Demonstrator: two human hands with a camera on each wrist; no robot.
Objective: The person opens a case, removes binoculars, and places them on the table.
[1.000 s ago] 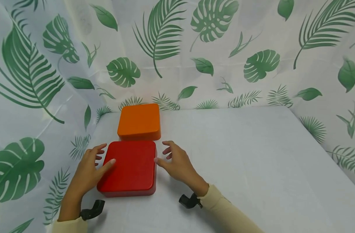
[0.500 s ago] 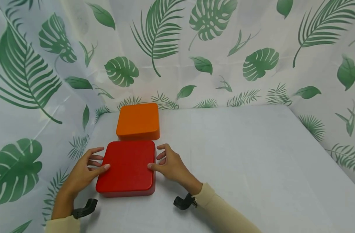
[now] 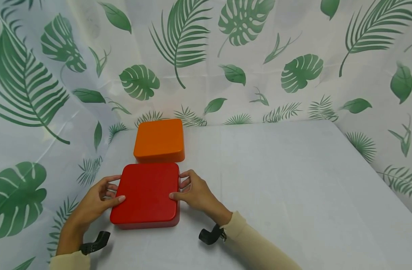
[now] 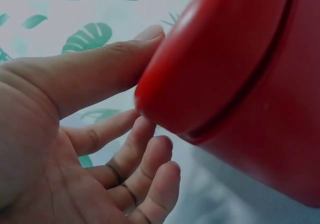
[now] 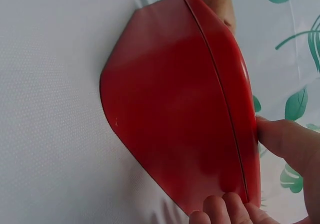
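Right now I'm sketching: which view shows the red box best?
The head view, because the red box lies fully in frame there, top and front visible. The left wrist view cuts much of it off; the right wrist view shows mainly one side.

In the head view, the red box (image 3: 146, 193) hides a small part of the left hand (image 3: 92, 200); whether the red box touches the orange box (image 3: 160, 140), I cannot tell. The left wrist view cuts the red box at top and right. The right wrist view cuts the right hand (image 3: 197, 193).
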